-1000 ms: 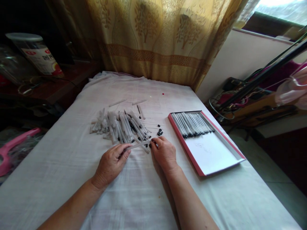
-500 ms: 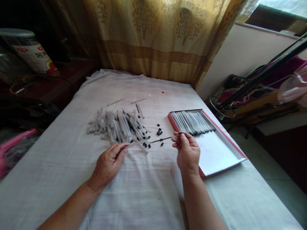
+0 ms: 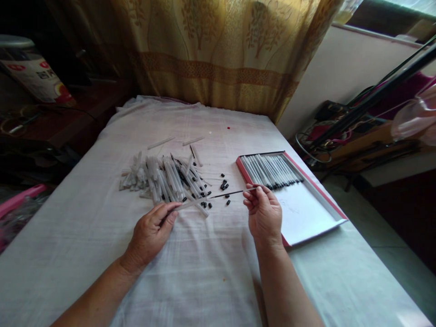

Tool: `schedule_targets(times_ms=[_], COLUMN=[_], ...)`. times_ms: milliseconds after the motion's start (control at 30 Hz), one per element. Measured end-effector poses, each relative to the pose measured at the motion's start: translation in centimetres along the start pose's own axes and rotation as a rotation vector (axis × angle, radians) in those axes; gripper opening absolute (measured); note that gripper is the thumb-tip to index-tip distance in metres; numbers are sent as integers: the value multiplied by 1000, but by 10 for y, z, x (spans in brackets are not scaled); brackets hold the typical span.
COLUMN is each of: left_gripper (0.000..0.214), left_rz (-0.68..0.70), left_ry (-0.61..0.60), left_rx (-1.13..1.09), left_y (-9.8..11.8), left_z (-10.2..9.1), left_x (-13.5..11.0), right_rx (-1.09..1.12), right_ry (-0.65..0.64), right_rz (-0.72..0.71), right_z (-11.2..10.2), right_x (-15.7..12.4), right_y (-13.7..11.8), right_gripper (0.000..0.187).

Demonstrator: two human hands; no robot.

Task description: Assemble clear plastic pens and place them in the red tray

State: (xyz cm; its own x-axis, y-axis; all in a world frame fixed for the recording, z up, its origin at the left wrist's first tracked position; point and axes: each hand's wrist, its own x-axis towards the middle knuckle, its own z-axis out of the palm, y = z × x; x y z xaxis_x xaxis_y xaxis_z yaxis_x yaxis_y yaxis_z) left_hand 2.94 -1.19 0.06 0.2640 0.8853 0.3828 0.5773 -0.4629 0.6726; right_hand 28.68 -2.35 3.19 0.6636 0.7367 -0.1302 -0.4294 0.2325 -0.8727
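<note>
Left hand (image 3: 150, 231) pinches a translucent plastic tube (image 3: 192, 204), right hand (image 3: 265, 213) a thin dark rod (image 3: 235, 192) mostly outside it; red-sided cardboard box (image 3: 301, 222), frame right, part-filled; whitish tube pile (image 3: 172, 179), centre-left, outstanding.

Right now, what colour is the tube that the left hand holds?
Translucent whitish; the tube shows best in the head view.

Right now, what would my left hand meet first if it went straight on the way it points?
Beyond the clear tube it holds, your left hand would likely meet the near edge of the tube pile, though depth is unclear.
</note>
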Motion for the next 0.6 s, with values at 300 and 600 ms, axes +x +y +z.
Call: schedule_targets(times_ms=[300, 600], left_gripper=[24, 23], left_rz=[55, 132], left_ry=[-8, -70], left_rx=[-35, 4], left_y=[0, 5], left_z=[0, -1], left_x=[-1, -1], right_rx=[-34, -420], right_ry=[-87, -413], right_rz=[83, 117], right_z=[3, 14], right_x=[-8, -33], right_y=[7, 24], right_gripper=[22, 21])
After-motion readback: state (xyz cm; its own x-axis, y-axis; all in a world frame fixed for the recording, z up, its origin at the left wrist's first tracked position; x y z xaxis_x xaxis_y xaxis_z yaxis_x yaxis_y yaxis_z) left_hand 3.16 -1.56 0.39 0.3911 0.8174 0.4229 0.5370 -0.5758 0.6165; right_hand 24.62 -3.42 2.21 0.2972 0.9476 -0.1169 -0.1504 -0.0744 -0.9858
